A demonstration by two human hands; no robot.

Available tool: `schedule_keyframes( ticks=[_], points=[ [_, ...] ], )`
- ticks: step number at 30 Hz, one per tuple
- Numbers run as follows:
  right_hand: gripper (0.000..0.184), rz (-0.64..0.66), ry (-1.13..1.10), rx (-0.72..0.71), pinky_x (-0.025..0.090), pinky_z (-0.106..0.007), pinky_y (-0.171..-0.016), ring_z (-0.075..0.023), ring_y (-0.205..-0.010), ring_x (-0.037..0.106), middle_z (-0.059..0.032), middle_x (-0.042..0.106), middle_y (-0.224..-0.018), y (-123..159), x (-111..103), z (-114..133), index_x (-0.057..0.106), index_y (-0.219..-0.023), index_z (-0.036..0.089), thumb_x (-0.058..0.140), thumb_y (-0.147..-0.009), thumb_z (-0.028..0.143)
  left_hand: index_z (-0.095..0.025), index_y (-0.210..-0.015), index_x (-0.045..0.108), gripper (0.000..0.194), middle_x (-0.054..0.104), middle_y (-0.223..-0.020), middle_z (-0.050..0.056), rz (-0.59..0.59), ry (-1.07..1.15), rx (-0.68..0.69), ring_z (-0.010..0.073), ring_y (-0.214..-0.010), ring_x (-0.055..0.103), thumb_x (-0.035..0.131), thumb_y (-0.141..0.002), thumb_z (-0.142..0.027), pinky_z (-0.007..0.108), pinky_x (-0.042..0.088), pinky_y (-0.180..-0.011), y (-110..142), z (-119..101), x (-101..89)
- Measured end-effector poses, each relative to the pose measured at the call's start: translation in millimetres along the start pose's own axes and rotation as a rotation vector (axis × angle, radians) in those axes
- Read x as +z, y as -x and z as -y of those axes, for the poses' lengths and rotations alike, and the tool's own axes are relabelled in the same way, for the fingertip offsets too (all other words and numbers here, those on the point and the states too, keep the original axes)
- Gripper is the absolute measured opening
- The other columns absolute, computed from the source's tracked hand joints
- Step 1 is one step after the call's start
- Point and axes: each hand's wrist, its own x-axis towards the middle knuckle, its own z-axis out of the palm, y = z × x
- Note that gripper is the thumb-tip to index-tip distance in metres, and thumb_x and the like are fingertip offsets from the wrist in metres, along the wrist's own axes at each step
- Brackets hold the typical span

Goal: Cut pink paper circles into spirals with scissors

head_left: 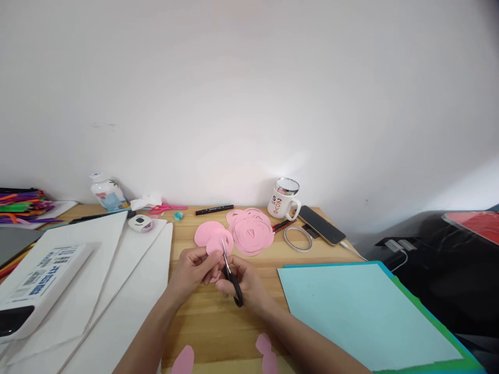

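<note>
My left hand (197,267) pinches a pink paper cutout (213,244) with rounded lobes over the wooden desk. In my right hand (247,285) are black-handled scissors (233,283), their blades pointing up and away from me against the pink paper. Whether the blades are parted is hard to make out. Just beyond my hands lies a pile of round pink paper pieces (251,232), overlapping one another. Pink paper scraps (184,361) lie near the front edge, one at the left and another (266,353) at the right.
White sheets (128,296) and a white device (42,285) cover the left side. A black marker (214,210), a white mug (283,200), a tape ring (297,239) and a phone (322,225) stand or lie behind. Light blue paper (362,311) is at right.
</note>
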Motion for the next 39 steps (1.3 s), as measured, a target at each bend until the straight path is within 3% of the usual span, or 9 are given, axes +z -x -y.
schedule_keyframes(
  ticks=[7, 20, 30, 39],
  points=[
    [0.034, -0.067, 0.050, 0.049, 0.030, -0.018, -0.038, -0.0054, -0.038, 0.037, 0.0087, 0.048, -0.048, 1.5, -0.8, -5.0, 0.052, -0.070, 0.018, 0.075, -0.057, 0.040, -0.015, -0.045, 0.049, 0.042, 0.048, -0.041, -0.004, -0.012, -0.020, 0.022, 0.0051, -0.036, 0.037, 0.056, -0.077, -0.042, 0.017, 0.028, -0.036, -0.4, 0.2, -3.3],
    [0.033, -0.075, 0.054, 0.098, 0.029, -0.017, -0.036, -0.0049, -0.032, 0.038, 0.0109, 0.047, -0.040, 2.4, -4.2, -12.7, 0.048, -0.071, 0.019, 0.071, -0.060, 0.040, -0.015, -0.047, 0.049, 0.038, 0.048, -0.040, -0.004, -0.136, 0.033, 0.023, 0.0043, -0.033, 0.034, 0.057, -0.075, -0.040, 0.017, 0.026, -0.034, -2.3, -2.2, -3.2],
    [0.042, -0.053, 0.001, 0.047, 0.032, -0.019, -0.045, -0.0077, -0.047, 0.042, 0.0073, 0.050, -0.053, 0.4, -1.2, -4.1, 0.050, -0.073, 0.019, 0.079, -0.052, 0.041, -0.015, -0.048, 0.051, 0.038, 0.044, -0.038, -0.005, -0.043, -0.022, -0.020, 0.0053, -0.034, 0.036, 0.059, -0.073, -0.042, 0.016, 0.031, -0.034, -1.1, 0.6, -1.8],
    [0.039, -0.064, 0.077, 0.069, 0.031, -0.019, -0.041, -0.0066, -0.041, 0.040, 0.0087, 0.047, -0.050, 0.8, -5.5, -9.0, 0.051, -0.075, 0.018, 0.075, -0.057, 0.044, -0.016, -0.045, 0.047, 0.039, 0.042, -0.039, -0.006, -0.072, -0.029, 0.024, 0.0044, -0.033, 0.035, 0.060, -0.072, -0.041, 0.016, 0.026, -0.032, -3.6, -3.9, -1.9]
  ],
)
